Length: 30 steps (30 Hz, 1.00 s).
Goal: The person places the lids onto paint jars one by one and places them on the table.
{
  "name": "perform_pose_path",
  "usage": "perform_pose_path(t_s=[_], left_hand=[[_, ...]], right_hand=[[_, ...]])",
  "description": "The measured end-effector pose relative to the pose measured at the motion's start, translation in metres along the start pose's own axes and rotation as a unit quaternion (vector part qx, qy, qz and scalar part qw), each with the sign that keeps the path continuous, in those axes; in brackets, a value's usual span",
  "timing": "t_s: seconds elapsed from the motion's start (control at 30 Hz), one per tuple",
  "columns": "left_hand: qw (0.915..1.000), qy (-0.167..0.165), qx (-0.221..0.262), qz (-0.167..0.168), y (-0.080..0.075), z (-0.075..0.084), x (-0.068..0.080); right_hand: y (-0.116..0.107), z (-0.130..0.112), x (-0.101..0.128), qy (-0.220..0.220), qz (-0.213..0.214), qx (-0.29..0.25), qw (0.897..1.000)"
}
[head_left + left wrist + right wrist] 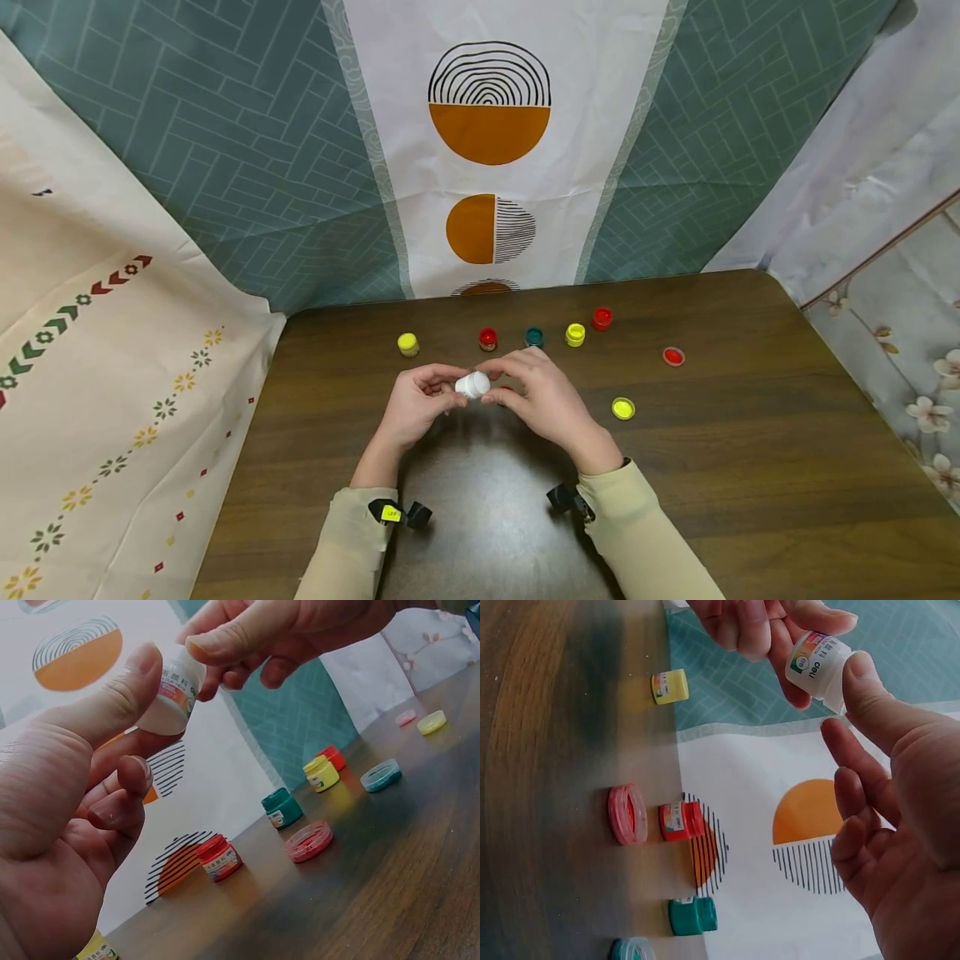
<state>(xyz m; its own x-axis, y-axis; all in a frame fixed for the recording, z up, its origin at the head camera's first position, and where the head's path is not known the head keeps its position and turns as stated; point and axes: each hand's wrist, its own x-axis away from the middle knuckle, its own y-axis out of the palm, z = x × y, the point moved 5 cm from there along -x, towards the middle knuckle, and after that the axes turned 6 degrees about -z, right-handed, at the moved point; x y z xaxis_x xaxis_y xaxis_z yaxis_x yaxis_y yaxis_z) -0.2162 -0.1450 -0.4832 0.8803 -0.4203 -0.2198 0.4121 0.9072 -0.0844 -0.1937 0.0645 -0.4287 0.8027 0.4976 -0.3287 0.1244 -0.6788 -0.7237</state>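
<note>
A small white paint jar (pixel 472 384) with a printed label is held tilted above the table. My left hand (pixel 416 404) grips its body between thumb and fingers. At the other end, my right hand (pixel 543 396) pinches the white lid (pixel 837 682) with thumb and forefinger, its other fingers loosely bent. The lid sits on the jar. Behind the hands stand an open red jar (pixel 488 338) and an open green jar (pixel 282 808). A red lid (pixel 309 841) and a green lid (pixel 381 776) lie in front of these jars.
Along the back of the brown table (pixel 750 433), a yellow jar (pixel 408 344) stands at left. Another yellow jar (pixel 575 335) and a second red jar (pixel 602 319) are right of centre. A yellow lid (pixel 622 408) and another red lid (pixel 673 357) lie farther right. Patterned cloth (pixel 262 167) hangs behind.
</note>
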Motion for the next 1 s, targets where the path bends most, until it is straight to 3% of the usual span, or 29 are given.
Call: perform_pose_path(t_s=[0.13,0.3,0.57,1.0], left_hand=[[1.0000,-0.004,-0.003,0.002,0.000,0.001,0.000],[1.0000,0.000,0.003,0.005,0.000,0.003,0.001],[0.9995,0.020,0.024,-0.003,-0.002,0.005,0.001],[0.9994,0.019,0.028,-0.006,-0.002,0.003,0.000]], right_hand=[[0.001,0.001,0.001,0.036,-0.009,0.019,0.999],[0.002,0.005,0.004,0.079,-0.027,-0.018,0.996],[-0.003,-0.002,0.003,-0.060,-0.018,-0.026,0.998],[-0.004,-0.007,0.002,-0.106,-0.006,-0.022,0.994]])
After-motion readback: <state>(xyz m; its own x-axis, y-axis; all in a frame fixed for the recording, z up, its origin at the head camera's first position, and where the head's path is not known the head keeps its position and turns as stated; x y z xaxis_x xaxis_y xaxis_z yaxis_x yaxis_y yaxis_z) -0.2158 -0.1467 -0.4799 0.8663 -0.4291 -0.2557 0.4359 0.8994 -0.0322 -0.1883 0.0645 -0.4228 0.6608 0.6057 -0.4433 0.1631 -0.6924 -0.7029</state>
